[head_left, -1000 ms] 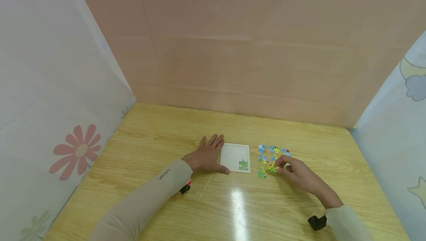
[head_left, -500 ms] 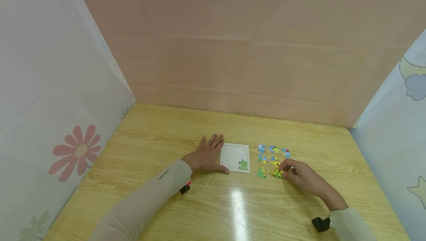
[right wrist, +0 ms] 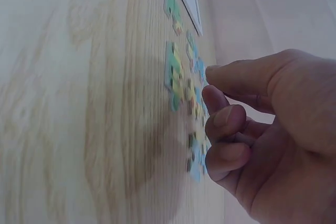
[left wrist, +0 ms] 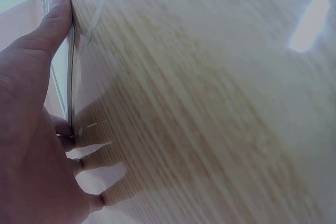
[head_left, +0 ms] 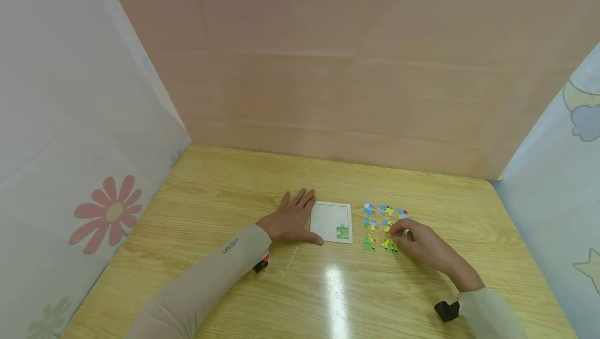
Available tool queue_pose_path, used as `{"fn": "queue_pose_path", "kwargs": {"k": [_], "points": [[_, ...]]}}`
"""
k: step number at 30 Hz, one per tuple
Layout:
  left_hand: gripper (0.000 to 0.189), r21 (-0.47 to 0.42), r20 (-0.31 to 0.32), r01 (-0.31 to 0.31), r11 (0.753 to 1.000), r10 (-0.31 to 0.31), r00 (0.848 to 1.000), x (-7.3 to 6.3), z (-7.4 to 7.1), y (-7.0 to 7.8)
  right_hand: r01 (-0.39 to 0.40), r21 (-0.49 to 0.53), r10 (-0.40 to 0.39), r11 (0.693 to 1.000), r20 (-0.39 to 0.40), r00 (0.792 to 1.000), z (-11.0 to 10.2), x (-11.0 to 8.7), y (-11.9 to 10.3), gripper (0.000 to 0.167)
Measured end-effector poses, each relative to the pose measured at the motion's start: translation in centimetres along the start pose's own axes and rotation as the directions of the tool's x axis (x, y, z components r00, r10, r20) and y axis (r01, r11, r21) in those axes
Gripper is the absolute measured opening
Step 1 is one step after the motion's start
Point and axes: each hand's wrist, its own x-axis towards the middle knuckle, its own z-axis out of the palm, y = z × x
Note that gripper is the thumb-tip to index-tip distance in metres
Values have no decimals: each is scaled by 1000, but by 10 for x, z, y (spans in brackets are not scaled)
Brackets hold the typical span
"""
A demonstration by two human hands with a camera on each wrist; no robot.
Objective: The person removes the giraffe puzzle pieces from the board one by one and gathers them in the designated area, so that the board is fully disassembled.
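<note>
A small white puzzle board lies on the table, with one green puzzle piece in its lower right corner. My left hand rests flat along the board's left edge, fingers spread; in the left wrist view its thumb lies at the board's edge. Right of the board, several loose puzzle pieces lie in rough rows. My right hand hovers over them, fingers bent, close to a yellow piece. In the right wrist view the thumb and forefinger are slightly apart, with no piece visible between them. Below lies a green-and-yellow piece.
Blue pieces form the far row, and a green piece lies nearest the board. The wooden table is bounded by a brown backdrop and patterned side cloths. Each wrist wears a black device.
My right hand shifted the green-and-yellow piece a little right and nearer, then let go and moved slightly away toward the middle row. My left hand and the board have stayed put.
</note>
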Motion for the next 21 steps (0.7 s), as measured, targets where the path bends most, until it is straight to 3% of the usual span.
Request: {"fn": "queue_pose_path", "kwargs": {"k": [9,21], "points": [[122,-7,-1,-5,1000,5,1000,-3,-3,3,92,16,-93,996,33,995,17,26,-15,15],[121,-21,-2,-8,1000,8,1000,-2,-2,1,143,-36,-140,989,77,987,39,55,-43,25]]}}
